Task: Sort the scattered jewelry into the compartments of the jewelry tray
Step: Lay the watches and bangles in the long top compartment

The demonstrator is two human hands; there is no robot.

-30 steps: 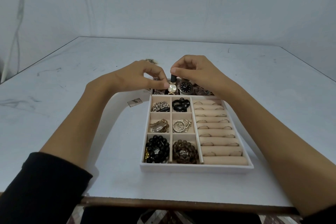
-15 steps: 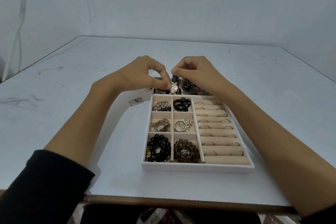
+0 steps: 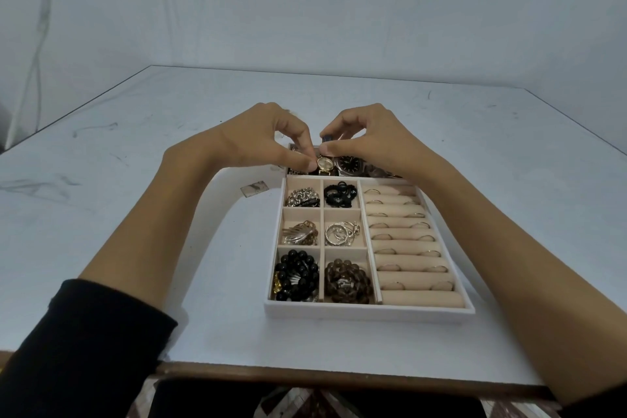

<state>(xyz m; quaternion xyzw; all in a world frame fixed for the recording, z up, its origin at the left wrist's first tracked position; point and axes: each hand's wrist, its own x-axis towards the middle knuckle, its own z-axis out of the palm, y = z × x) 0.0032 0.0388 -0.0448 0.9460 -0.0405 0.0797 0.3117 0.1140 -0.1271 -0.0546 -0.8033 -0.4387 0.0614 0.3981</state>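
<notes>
So the small gold-faced wristwatch on a black strap [image 3: 325, 163] sits in the long far compartment of the white jewelry tray with beige lining [image 3: 366, 314], right beside a bigger dark-dial steel watch [image 3: 349, 164]. The left hand [image 3: 268, 142] pinches the gold case at its left edge with thumb and forefinger. The right hand [image 3: 369, 139] pinches the strap end sticking up above it. The nearer compartments hold a silver chain [image 3: 302, 197], black loops [image 3: 339, 194], a gold leaf brooch [image 3: 300, 232], silver hoops [image 3: 341, 232], a black bead bracelet [image 3: 297, 276] and a brown bead bracelet [image 3: 346, 282]. Thin rings [image 3: 390, 251] sit between the beige rolls on the right. The tray's on a white table [image 3: 135, 180], with a small card [image 3: 253, 187] just off its far-left corner.
</notes>
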